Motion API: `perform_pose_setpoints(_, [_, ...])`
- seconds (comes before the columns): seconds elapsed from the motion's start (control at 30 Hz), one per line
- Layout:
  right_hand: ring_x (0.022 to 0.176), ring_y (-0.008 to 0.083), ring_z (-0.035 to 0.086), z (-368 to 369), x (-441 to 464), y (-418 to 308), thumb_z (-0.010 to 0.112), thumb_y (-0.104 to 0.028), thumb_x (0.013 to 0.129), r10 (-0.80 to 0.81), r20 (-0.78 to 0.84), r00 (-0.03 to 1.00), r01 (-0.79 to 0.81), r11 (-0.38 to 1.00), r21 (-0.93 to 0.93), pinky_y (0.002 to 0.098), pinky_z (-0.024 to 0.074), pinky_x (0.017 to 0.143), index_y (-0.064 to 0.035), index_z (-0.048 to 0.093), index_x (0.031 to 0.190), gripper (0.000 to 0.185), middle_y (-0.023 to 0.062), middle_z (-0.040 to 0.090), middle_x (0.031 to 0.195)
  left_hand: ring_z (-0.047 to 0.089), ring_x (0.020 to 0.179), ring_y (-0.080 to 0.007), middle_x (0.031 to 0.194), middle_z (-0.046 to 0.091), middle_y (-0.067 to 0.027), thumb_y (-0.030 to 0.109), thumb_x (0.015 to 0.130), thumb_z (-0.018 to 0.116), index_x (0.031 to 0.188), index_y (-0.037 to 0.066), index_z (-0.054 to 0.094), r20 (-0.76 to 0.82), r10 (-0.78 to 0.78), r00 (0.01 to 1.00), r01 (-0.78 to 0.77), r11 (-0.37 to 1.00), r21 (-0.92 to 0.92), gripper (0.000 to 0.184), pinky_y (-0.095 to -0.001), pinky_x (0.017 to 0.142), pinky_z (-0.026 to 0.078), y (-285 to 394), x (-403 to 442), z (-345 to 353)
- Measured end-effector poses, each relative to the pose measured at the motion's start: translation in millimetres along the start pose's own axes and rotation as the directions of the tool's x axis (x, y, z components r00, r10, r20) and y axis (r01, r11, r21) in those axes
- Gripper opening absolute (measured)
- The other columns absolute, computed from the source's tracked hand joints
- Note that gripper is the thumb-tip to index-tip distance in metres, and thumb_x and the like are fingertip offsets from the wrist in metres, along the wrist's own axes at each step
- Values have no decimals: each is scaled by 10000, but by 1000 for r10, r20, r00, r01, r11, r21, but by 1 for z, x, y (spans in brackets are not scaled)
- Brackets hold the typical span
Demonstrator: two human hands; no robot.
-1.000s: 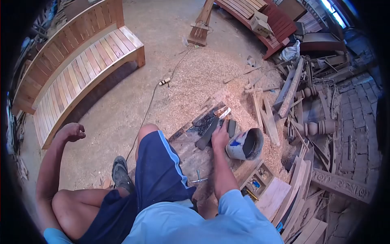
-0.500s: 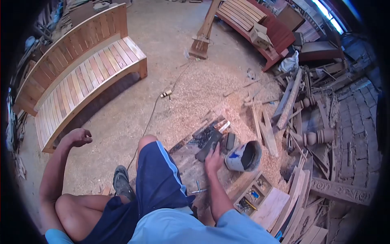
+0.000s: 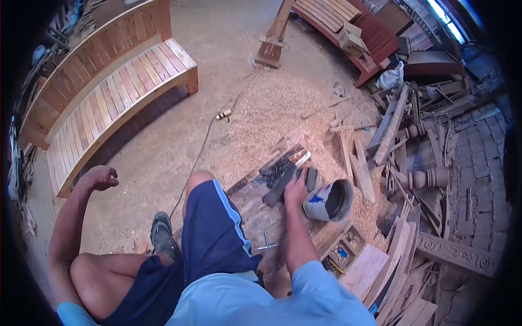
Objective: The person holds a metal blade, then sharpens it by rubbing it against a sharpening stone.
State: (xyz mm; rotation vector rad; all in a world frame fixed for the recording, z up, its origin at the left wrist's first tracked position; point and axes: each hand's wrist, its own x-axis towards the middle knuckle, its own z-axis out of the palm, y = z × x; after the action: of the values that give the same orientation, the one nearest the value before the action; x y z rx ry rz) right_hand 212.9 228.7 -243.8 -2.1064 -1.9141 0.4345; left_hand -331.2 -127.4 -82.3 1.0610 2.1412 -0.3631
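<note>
The workshop floor [image 3: 179,141] carries a spread of wood shavings [image 3: 272,108]. The long dark block [image 3: 280,185] lies aslant beside the blackened board [image 3: 263,179]; the short dark block [image 3: 311,178] lies to its right. The right hand [image 3: 296,187] is between both blocks, fingers forward; whether it grips anything cannot be determined. The left hand [image 3: 100,177] hangs clear, loosely curled, with nothing visible in it. The step in hand appears to be close handwork at the blocks; the next move calls for controlled finger placement. The bucket [image 3: 317,207] restricts clearance to the right. Nearer the body are a metal T-shaped tool [image 3: 266,242] and a compartmented box [image 3: 356,237].
</note>
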Motion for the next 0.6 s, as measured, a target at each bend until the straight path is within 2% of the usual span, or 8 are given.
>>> perform_pose_setpoints(0.1, [893, 477, 703, 1, -21, 15, 568, -341, 999, -9, -62, 998, 10, 1000, 2, 555, 550, 781, -241, 405, 1575, 607, 283, 729, 1033, 708, 1043, -363, 1080, 743, -212, 395, 867, 697, 1155, 57, 737, 14, 53, 998, -55, 993, 109, 446, -472, 907, 550, -8, 4, -1])
perform_pose_setpoints(0.23, [906, 472, 706, 11, -14, 0, 572, -341, 996, -124, -136, 983, 127, 992, 19, 552, 551, 783, -232, 397, 1582, 621, 280, 724, 1064, 711, 1027, -365, 1058, 747, -207, 410, 872, 689, 1165, 67, 735, -102, 127, 987, -132, 990, -46, 453, -473, 899, 552, -10, 7, -1])
perform_pose_setpoints(0.3, [919, 470, 706, 17, -18, 18, 573, -340, 996, -169, -177, 970, 168, 986, -20, 557, 549, 783, -228, 391, 1585, 627, 277, 719, 1081, 707, 1039, -367, 1071, 745, -202, 400, 875, 692, 1167, 68, 735, -49, 98, 994, -98, 995, 6, 445, -471, 904, 551, -14, 8, 3])
perform_pose_setpoints(0.4, [942, 470, 702, 9, -1, 11, 573, -337, 995, -45, -71, 996, 44, 999, -13, 558, 546, 792, -234, 383, 1589, 632, 284, 710, 1096, 699, 1064, -369, 1097, 743, -193, 382, 881, 699, 1171, 69, 736, 15, 53, 998, -54, 991, 124, 427, -466, 914, 550, -9, 10, 7])
perform_pose_setpoints(0.53, [944, 475, 701, -3, -39, 1, 572, -315, 993, 25, 32, 999, -25, 1000, -6, 562, 543, 797, -238, 369, 1596, 641, 290, 709, 1083, 708, 1031, -362, 1071, 748, -196, 414, 874, 682, 1169, 75, 736, -49, 97, 994, -95, 995, 42, 452, -474, 904, 549, -8, 6, -6])
perform_pose_setpoints(0.6, [940, 477, 701, -5, -20, -6, 572, -309, 993, -34, -16, 999, 34, 999, 1, 564, 541, 793, -236, 372, 1595, 638, 293, 709, 1076, 709, 1031, -359, 1065, 750, -192, 417, 876, 679, 1169, 77, 736, -73, 91, 993, -92, 996, -20, 453, -472, 902, 550, -7, 6, -6])
